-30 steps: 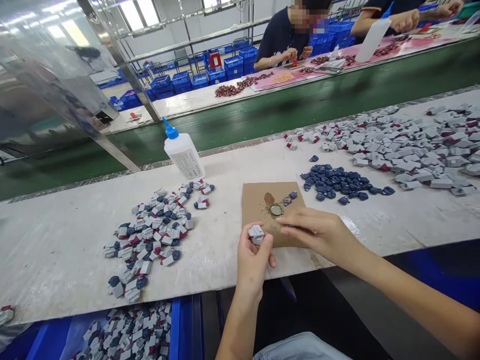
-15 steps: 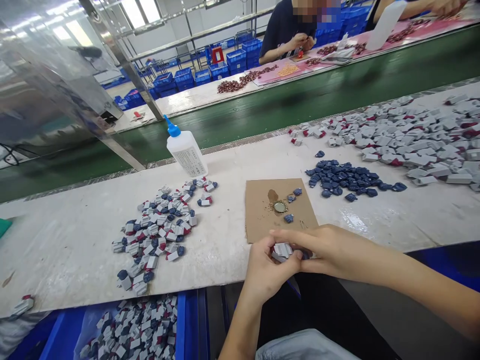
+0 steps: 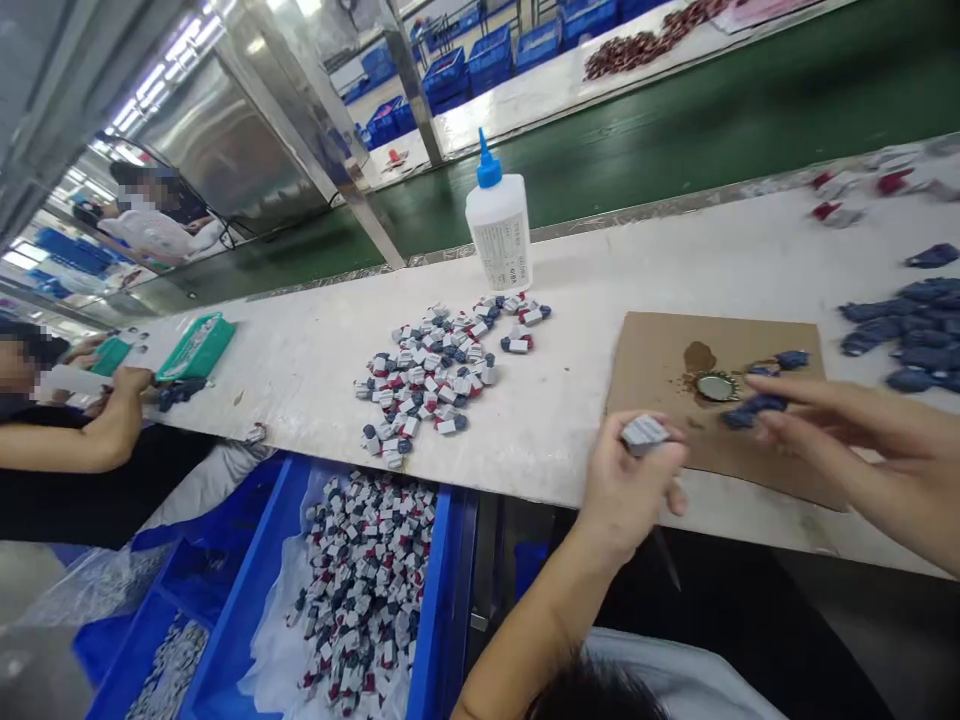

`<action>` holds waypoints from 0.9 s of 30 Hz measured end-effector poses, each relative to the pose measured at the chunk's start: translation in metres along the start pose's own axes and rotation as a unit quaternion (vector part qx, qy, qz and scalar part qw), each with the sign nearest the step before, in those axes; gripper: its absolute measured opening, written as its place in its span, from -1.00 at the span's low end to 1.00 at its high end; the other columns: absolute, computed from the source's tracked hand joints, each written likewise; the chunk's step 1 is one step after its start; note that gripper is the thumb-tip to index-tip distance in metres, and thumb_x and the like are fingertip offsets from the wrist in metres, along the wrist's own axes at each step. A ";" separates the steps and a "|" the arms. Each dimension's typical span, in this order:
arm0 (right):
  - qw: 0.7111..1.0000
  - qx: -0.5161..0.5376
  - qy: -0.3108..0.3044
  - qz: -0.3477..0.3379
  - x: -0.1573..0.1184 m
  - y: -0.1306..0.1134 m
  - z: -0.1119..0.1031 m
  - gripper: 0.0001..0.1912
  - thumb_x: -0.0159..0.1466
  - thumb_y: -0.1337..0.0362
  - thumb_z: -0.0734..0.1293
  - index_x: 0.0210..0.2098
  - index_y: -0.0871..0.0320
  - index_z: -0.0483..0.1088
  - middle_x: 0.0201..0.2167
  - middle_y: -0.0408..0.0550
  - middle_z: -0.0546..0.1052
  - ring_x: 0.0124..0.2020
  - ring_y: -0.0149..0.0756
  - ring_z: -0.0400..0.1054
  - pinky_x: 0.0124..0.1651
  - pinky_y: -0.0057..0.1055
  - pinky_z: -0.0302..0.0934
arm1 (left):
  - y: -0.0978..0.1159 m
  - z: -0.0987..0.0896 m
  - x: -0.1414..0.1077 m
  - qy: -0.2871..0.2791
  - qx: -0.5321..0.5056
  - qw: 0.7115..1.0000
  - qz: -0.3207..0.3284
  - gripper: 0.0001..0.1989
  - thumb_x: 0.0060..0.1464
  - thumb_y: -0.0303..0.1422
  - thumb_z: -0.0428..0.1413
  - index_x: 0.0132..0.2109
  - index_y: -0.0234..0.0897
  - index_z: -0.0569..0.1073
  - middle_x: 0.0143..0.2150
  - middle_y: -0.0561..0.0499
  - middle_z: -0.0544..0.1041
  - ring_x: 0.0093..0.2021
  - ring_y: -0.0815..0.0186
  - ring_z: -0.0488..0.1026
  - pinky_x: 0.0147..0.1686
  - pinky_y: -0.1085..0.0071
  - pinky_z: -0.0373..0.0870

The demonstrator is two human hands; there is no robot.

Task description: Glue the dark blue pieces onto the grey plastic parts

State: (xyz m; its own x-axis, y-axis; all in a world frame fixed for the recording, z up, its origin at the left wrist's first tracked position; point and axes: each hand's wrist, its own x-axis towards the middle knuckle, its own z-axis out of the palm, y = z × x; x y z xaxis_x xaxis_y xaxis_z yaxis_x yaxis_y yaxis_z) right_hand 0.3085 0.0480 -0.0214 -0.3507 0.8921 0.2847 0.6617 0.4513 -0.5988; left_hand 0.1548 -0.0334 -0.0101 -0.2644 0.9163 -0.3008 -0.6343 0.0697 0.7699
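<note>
My left hand (image 3: 626, 490) is closed around a small grey block (image 3: 644, 433) just in front of the cardboard square (image 3: 652, 370). Over the board's right side, my right hand (image 3: 847, 430) has its thumb and forefinger at a dark blue piece (image 3: 756, 408). A small round metal cap (image 3: 717, 387) lies on the cardboard beside a brown stain. Another blue piece (image 3: 792, 359) rests behind my fingers. Many assembled grey, blue and red pieces (image 3: 427, 375) form a pile to the left.
A white glue bottle (image 3: 501, 235) with a blue tip stands behind the pile. Blue pieces (image 3: 930, 330) lie at the right. Below the table edge, a blue crate (image 3: 442, 560) holds many pieces. A person works at far left near a green tray (image 3: 196, 348).
The view has swung left. My hands, earlier together around the grey block, are now apart; my left keeps the block, while my right has moved to a blue piece over the cardboard.
</note>
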 end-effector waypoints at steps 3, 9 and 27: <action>0.994 -0.091 0.017 -0.050 0.023 0.003 -0.013 -0.70 0.18 0.10 0.18 -0.14 0.00 0.37 -0.41 -0.11 0.52 -0.52 -0.34 0.38 -0.50 -0.42 0.20 | 0.006 -0.014 -0.003 0.006 0.028 1.000 0.005 -0.72 -0.07 -0.30 0.13 -0.14 -0.20 0.40 -0.22 -0.02 0.38 -0.30 0.36 0.36 -0.57 0.55 0.36; 0.978 -0.116 -0.054 -0.166 0.047 0.005 -0.019 -0.72 0.25 0.23 0.13 -0.18 0.19 0.40 -0.25 0.01 0.50 -0.39 -0.31 0.37 -0.40 -0.42 0.21 | 0.015 -0.025 -0.006 0.110 0.087 0.990 0.020 -0.64 -0.24 -0.34 0.26 -0.20 -0.30 0.50 -0.28 -0.05 0.52 -0.27 0.31 0.46 -0.42 0.51 0.40; 0.997 0.019 -0.029 -0.069 0.037 -0.022 -0.018 -0.76 0.16 0.18 0.25 -0.21 0.13 0.40 -0.37 -0.06 0.49 -0.49 -0.40 0.32 -0.46 -0.46 0.21 | -0.005 -0.010 -0.019 0.080 0.002 0.996 -0.048 -0.67 -0.28 -0.41 0.29 -0.29 -0.37 0.40 -0.31 -0.08 0.53 -0.28 0.27 0.49 -0.39 0.47 0.39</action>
State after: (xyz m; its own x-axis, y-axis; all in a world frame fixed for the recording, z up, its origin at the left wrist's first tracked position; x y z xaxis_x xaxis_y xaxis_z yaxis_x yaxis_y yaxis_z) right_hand 0.2925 0.0713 0.0157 -0.4747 0.8186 0.3233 0.5795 0.5672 -0.5853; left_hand 0.1558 -0.0553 -0.0139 -0.3156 0.8311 -0.4580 -0.6598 0.1547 0.7354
